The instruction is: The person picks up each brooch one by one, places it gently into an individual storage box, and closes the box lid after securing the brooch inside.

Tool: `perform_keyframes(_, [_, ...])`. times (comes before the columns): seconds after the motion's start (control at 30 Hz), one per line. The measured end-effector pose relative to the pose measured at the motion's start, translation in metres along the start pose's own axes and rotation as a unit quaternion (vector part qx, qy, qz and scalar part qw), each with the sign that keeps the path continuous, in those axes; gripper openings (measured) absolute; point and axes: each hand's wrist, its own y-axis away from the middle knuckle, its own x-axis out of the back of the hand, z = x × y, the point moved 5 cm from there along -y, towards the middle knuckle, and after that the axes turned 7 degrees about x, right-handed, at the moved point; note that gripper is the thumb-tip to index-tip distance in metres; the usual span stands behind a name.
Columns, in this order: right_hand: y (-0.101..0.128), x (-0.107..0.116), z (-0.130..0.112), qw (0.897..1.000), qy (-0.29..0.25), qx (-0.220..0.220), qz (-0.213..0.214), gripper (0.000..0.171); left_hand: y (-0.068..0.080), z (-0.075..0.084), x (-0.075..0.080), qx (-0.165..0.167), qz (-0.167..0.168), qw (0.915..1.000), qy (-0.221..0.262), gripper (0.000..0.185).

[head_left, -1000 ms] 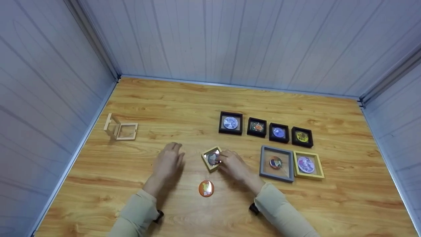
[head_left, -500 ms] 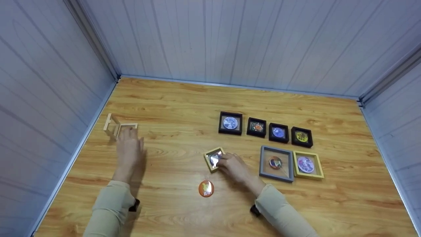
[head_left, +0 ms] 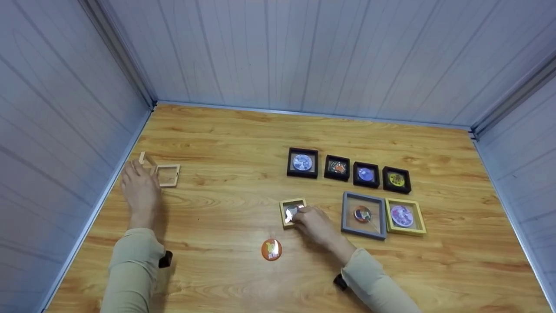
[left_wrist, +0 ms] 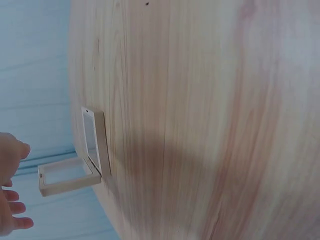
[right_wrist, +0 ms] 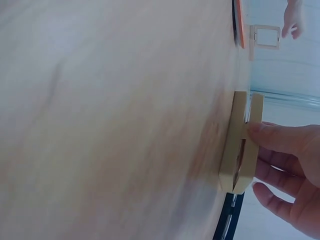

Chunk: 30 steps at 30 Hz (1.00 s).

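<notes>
My right hand (head_left: 315, 224) rests its fairly straight fingertips (right_wrist: 280, 139) on the right side of a small tan frame (head_left: 291, 212) with a round badge inside. The tan frame (right_wrist: 241, 150) lies flat on the wooden table (head_left: 226, 143). An orange badge (head_left: 272, 249) lies loose just in front of it. My left hand (head_left: 139, 188) hovers far to the left, fingers (left_wrist: 11, 207) spread. It sits beside an open beige frame (head_left: 164, 174) without touching it. The beige frame (left_wrist: 67, 176) has its hinged lid (left_wrist: 93, 139) raised.
Several black frames (head_left: 349, 169) with badges stand in a row behind. A grey frame (head_left: 364, 199) and a yellow frame (head_left: 402, 216) lie to the right. White panel walls (head_left: 278, 52) close in the table at the back and both sides.
My left hand swept from the table's middle to the far left, beside the open beige frame. My right hand turned the tan frame square and slid it slightly right.
</notes>
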Motion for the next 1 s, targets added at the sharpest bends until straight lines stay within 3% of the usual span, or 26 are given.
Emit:
perform_keyframes(0.17, [0.004,0.003,0.002,1.0,0.005,-0.008,-0.009,0.009,-0.004,-0.01,-0.002,0.05,-0.019,0.9985,0.014,0.051])
perform_keyframes(0.5, [0.011,0.008,0.009,0.999,-0.004,-0.032,-0.014,0.009,-0.005,-0.021,-0.001,0.077,0.0,0.9959,0.046,0.024])
perform_keyframes(1.0, [0.019,0.016,0.023,0.996,-0.007,-0.082,-0.023,0.009,-0.011,-0.026,-0.003,0.128,0.01,0.9875,0.092,0.029])
